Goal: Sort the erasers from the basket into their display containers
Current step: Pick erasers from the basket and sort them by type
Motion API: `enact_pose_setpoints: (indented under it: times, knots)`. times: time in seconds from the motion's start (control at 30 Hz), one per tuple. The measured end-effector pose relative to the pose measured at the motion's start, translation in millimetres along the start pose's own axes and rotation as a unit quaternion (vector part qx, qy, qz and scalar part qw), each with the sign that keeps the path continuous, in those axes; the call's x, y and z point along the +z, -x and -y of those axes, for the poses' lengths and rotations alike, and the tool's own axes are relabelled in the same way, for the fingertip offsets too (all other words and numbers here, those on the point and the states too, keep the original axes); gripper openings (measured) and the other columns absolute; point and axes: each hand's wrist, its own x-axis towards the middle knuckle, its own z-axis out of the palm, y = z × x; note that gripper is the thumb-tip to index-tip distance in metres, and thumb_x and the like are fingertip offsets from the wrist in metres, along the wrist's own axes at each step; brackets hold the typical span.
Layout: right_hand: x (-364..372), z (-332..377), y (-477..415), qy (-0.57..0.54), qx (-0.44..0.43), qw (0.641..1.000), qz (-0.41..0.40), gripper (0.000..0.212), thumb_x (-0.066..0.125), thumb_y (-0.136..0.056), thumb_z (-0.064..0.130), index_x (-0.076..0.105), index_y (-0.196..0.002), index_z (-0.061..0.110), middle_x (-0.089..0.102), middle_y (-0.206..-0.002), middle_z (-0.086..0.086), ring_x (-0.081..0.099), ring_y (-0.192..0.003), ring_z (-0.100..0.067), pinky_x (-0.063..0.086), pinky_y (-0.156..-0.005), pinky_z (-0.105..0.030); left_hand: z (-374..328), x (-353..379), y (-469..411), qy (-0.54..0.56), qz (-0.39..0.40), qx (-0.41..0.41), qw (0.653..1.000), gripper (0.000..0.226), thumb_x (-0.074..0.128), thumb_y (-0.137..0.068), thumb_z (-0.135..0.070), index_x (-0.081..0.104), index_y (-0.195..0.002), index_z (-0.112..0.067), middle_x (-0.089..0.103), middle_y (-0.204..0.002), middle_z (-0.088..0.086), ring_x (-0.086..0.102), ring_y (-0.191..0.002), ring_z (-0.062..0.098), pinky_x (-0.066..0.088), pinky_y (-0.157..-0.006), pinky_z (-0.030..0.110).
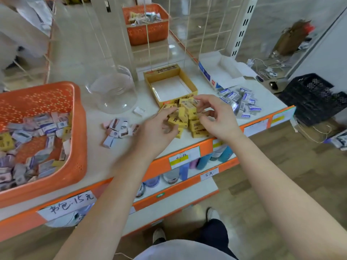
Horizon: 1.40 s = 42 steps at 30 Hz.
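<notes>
**Three heaps sorted, no box filled yet**

Nearest, at the left edge of the shelf, the orange basket [82, 139] holds a thick layer of mixed erasers [37, 139], so much of the sorting appears to be left.

Just beyond the shelf edge, both hands work in the heap of yellow erasers [195, 126]. The left hand [159, 128] has its fingers curled onto a few of them from the left. The right hand [216, 119] pinches one at the top of the heap between thumb and forefinger. This heap lies on the shelf, touching the front of the yellow box [170, 87], which shows only its bare white floor.

To the left sits a small heap of pink and white erasers [118, 130], with one loose white eraser [139, 111] beyond it. To the right lies a heap of blue erasers [240, 102].

Farther back stand the clear jar [112, 91] and the white box [221, 70]; nothing shows inside either. By this look, grouping by kind is well under way, while loading the containers has barely begun.
</notes>
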Motion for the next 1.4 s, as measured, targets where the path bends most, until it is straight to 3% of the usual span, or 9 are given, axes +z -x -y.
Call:
enact_pose_setpoints:
  times: [0.13,0.23,0.33,0.47,0.67,0.9,1.03,1.23,1.4]
  knots:
    - [-1.9,-0.5,-0.4,0.024,-0.016,1.000,0.011,0.046,0.053,-0.074,0.001,0.059,-0.114,0.021,0.056,-0.087,0.003,0.055,-0.084,-0.006,0.046,-0.074,-0.015,1.0,-1.8,1.2,-0.016,0.007,0.023,1.000,0.050,0.066,-0.080,-0.029,0.052,-0.123,-0.049,0.053,-0.089,-0.024,0.060,-0.080,0.004,0.049,-0.080,0.027]
    - [-1.8,-2.9,-1.1,0.068,-0.052,0.996,0.021,0.048,0.049,-0.071,0.018,0.060,-0.117,0.018,0.055,-0.100,0.003,0.055,-0.093,-0.005,0.048,-0.081,-0.022,1.0,-1.6,0.9,-0.015,0.013,0.048,0.999,0.053,0.066,-0.078,-0.035,0.047,-0.125,-0.050,0.049,-0.094,-0.031,0.059,-0.079,0.001,0.053,-0.080,0.033]
    - [-1.9,-4.3,-2.6,0.076,-0.067,0.995,0.023,0.051,0.048,-0.070,0.022,0.060,-0.118,0.016,0.052,-0.111,0.005,0.050,-0.099,0.004,0.045,-0.087,-0.020,2.3,-1.2,-0.2,0.018,0.012,0.061,0.998,0.057,0.068,-0.077,-0.031,0.045,-0.124,-0.052,0.047,-0.102,-0.031,0.059,-0.085,-0.004,0.055,-0.080,0.039]
    - [-1.4,-4.4,-2.8,0.072,-0.072,0.994,0.032,0.048,0.050,-0.070,0.016,0.061,-0.117,0.015,0.053,-0.112,0.003,0.050,-0.100,0.005,0.041,-0.086,-0.013,3.0,-0.3,0.0,0.039,-0.002,0.070,0.997,0.060,0.070,-0.078,-0.030,0.039,-0.120,-0.058,0.049,-0.106,-0.026,0.056,-0.093,-0.008,0.056,-0.081,0.040]
    - [-3.4,-3.1,-2.0,0.051,-0.079,0.995,0.025,0.051,0.045,-0.066,0.023,0.063,-0.113,0.013,0.055,-0.112,-0.002,0.054,-0.102,-0.006,0.043,-0.089,-0.021,4.2,2.8,-0.3,0.023,0.003,0.072,0.997,0.053,0.070,-0.078,-0.033,0.049,-0.126,-0.041,0.049,-0.114,-0.022,0.050,-0.098,-0.010,0.053,-0.083,0.041]
    - [-3.8,-2.0,-1.1,0.046,-0.086,0.994,0.040,0.053,0.044,-0.065,0.023,0.063,-0.113,0.015,0.057,-0.112,-0.005,0.054,-0.102,-0.007,0.044,-0.087,-0.022,5.4,1.2,1.2,0.010,0.018,0.077,0.997,0.053,0.060,-0.073,-0.050,0.044,-0.124,-0.049,0.045,-0.116,-0.030,0.051,-0.103,-0.003,0.052,-0.084,0.041]
    - [-4.3,-1.1,-0.6,0.042,-0.089,0.994,0.057,0.052,0.043,-0.065,0.024,0.063,-0.113,0.016,0.057,-0.113,-0.005,0.052,-0.103,-0.004,0.041,-0.087,-0.018,6.2,0.4,0.9,0.006,0.021,0.075,0.997,0.054,0.058,-0.072,-0.054,0.043,-0.123,-0.050,0.044,-0.114,-0.032,0.052,-0.104,-0.001,0.052,-0.084,0.041]
    - [-3.5,-4.3,-0.9,0.057,-0.095,0.992,0.067,0.050,0.047,-0.066,0.024,0.064,-0.112,0.014,0.059,-0.111,-0.001,0.054,-0.102,-0.005,0.044,-0.087,-0.022,6.5,-0.3,0.7,-0.004,0.026,0.069,0.997,0.053,0.057,-0.071,-0.055,0.042,-0.122,-0.053,0.047,-0.114,-0.029,0.052,-0.104,0.001,0.052,-0.084,0.040]
    - [-1.6,-4.7,-1.2,0.090,-0.094,0.990,0.060,0.045,0.047,-0.066,0.026,0.068,-0.105,0.015,0.059,-0.106,0.007,0.052,-0.100,-0.003,0.040,-0.088,-0.015,6.4,-0.7,1.3,-0.006,0.032,0.069,0.997,0.053,0.057,-0.071,-0.053,0.040,-0.121,-0.056,0.048,-0.114,-0.029,0.053,-0.104,0.001,0.052,-0.085,0.039]
